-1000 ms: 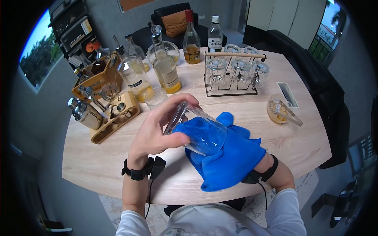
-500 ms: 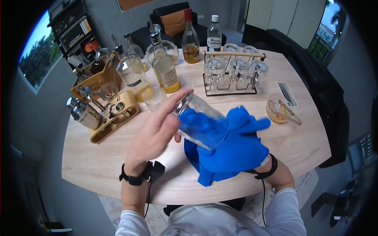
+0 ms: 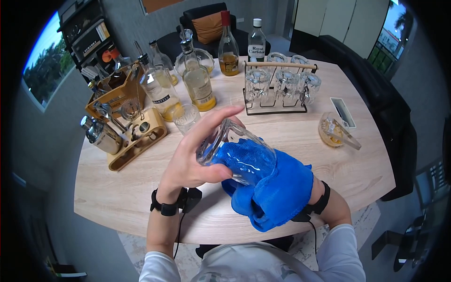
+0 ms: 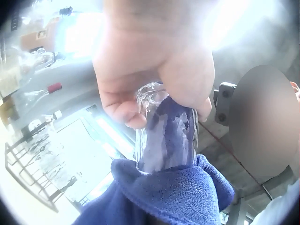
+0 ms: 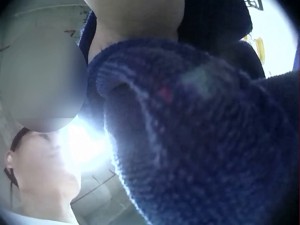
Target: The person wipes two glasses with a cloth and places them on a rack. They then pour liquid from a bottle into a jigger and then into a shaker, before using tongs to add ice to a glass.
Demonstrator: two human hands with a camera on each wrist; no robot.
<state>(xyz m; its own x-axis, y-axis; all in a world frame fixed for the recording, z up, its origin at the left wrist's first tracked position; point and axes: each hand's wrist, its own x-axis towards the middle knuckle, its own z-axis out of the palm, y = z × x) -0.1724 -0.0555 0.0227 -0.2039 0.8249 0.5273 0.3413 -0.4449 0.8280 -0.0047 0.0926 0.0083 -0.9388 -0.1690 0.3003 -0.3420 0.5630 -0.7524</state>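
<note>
Glass: tumbler [image 3: 238,151] hangs tilted above the table [image 3: 347,171], base in the left grip, mouth toward the right.
Left grip: left hand [image 3: 187,159] clamped round the tumbler's base end, thumb on the near side, fingers round the far side.
Cloth: blue cloth [image 3: 284,190], part inside the tumbler, the rest back over the right hand [image 5: 138,21].
Right grip: can't tell, cloth hides the fingers.
Changed: left thumb now reaches along the wall; half a second ago it sat bunched by the base. Cloth flap sticking out past the rim no longer shows.
Meaning: I read it as a fresh hold for turning glass against cloth; inside wipe looks underway, can't judge how clean.
Beyond left fingers: patterned glass [image 3: 185,118], bottles [image 3: 199,87].
Beyond both hands: rack [image 3: 281,65] with upturned glasses [image 3: 285,85].
</note>
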